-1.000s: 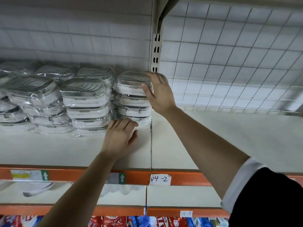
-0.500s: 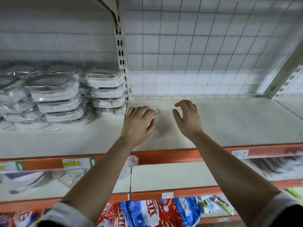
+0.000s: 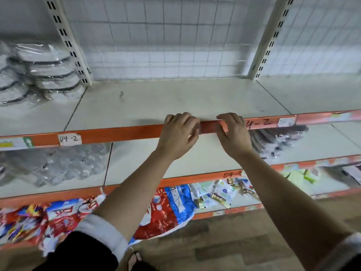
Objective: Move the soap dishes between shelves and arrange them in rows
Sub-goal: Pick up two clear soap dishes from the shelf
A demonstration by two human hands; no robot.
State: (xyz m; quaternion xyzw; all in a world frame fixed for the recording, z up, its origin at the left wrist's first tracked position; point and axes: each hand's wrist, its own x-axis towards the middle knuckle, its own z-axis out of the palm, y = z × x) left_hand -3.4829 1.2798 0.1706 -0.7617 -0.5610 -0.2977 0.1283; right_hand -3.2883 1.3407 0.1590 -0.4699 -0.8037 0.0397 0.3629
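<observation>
Meeting at the orange edge (image 3: 121, 133), nothing held

L hand (image 3: 178, 133) & R hand (image 3: 233, 133) sit side by side at front of upper shelf (image 3: 175, 98), fingers loosely curled, both empty; maybe touching the edge, blur hides it. Soap dishes (image 3: 52, 75), plastic-wrapped, stacked at far left of same shelf, well apart from hands.

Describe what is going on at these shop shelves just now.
A person faces white shop shelves with orange front edges. The left hand and right hand hold nothing; their fingers are loosely curled in front of the upper shelf's edge. The plastic-wrapped white soap dishes sit stacked at that shelf's left end, apart from both hands.
</observation>
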